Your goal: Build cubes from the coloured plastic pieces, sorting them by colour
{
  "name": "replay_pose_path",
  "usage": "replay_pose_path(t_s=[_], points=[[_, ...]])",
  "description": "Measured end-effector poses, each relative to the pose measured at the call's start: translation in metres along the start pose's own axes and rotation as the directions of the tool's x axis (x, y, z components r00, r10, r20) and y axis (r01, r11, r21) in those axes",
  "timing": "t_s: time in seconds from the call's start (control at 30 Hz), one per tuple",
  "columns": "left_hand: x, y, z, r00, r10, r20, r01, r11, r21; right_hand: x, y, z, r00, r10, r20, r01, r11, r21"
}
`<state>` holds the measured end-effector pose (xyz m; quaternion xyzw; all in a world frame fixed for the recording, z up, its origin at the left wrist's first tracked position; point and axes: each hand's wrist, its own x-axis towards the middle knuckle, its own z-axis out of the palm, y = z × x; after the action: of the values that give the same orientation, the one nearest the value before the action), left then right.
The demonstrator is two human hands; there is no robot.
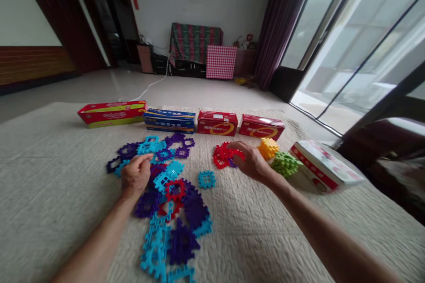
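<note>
- In the head view, the left hand (135, 174) curls at the left edge of a pile of toothed pieces (195, 208); whether it pinches one, you cannot tell.
- The right hand (250, 161) bends over some red pieces (223, 154); its grip is hard to see too.
- Bare blanket (242, 225) lies between the two bunches, around one blue square (206, 179).
- Four boxes (217, 124) line the far side.
- A yellow block (268, 147), a green block (284, 164) and a white-topped box (328, 163) sit on the right, near that arm.

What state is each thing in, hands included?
Pile of pieces: mixed colours, loosely spread
Light-blue square: flat, apart from pile
Red cluster: partly covered by right hand
Left hand: curled, at pile's left side
Yellow block: assembled
Green block: assembled
Blue box: looks shut
Curtain: gathered aside
</note>
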<state>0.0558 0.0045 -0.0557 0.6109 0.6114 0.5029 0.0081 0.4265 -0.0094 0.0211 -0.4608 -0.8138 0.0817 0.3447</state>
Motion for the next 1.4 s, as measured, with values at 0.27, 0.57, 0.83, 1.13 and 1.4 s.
replay_pose_path(t_s=[0.27, 0.57, 0.83, 1.13, 1.4], points=[[0.002, -0.003, 0.001, 0.996, -0.072, -0.057, 0.073, 0.997, 0.012, -0.015, -0.049, 0.081, 0.984, -0.042, 0.171, 0.014, 0.986, 0.165], [-0.002, 0.004, 0.001, 0.990, 0.028, 0.136, -0.045, 0.991, 0.128, -0.022, -0.059, 0.104, 0.983, -0.118, 0.142, 0.114, 0.993, 0.038], [-0.006, 0.004, 0.003, 0.991, 0.046, 0.128, -0.061, 0.991, 0.120, -0.023, -0.065, 0.104, 0.979, -0.122, 0.160, 0.140, 0.985, -0.105], [-0.006, 0.001, 0.010, 0.992, 0.029, 0.120, -0.041, 0.994, 0.098, -0.020, -0.064, 0.101, 0.959, -0.180, 0.219, 0.205, 0.974, -0.097], [-0.005, 0.004, 0.008, 0.991, 0.023, 0.133, -0.038, 0.993, 0.109, -0.021, -0.063, 0.103, 0.965, -0.205, 0.164, 0.211, 0.977, -0.020]])
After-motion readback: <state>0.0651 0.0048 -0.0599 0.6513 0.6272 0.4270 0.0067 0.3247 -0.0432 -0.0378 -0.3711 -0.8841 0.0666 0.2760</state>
